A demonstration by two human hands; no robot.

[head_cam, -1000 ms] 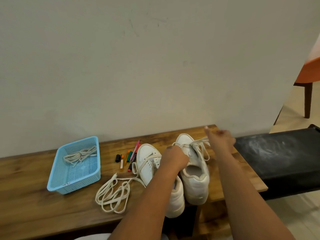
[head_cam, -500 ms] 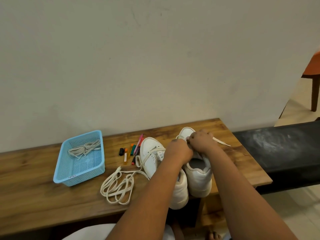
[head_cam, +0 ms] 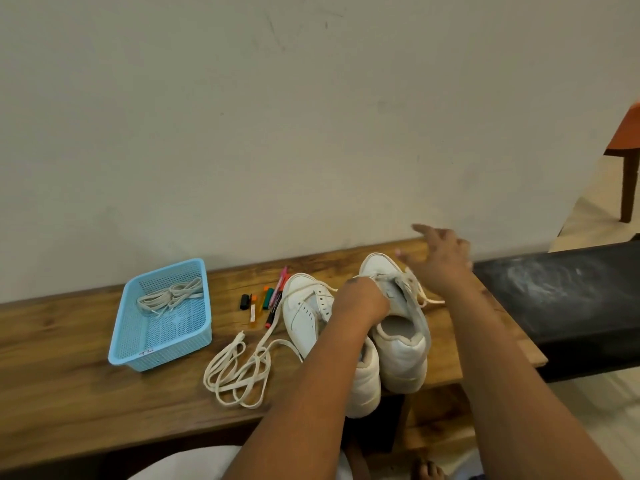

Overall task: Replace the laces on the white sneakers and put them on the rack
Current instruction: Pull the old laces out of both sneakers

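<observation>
While the left hand (head_cam: pixel 362 301) grips the right sneaker (head_cam: pixel 398 323) at its tongue, the right hand (head_cam: pixel 443 261) is blurred above the toe; its grip cannot be determined. Both sneakers stand on the bench (head_cam: pixel 69 375), a loose lace (head_cam: pixel 239 372) beside the left sneaker (head_cam: pixel 304 317).

White sneakers (head_cam: pixel 398 327) side by side, toes toward wall.

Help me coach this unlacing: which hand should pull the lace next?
Probably the right hand: it is already raised past the right sneaker's toe by the loose lace, while the left hand grips that sneaker's throat.
</observation>
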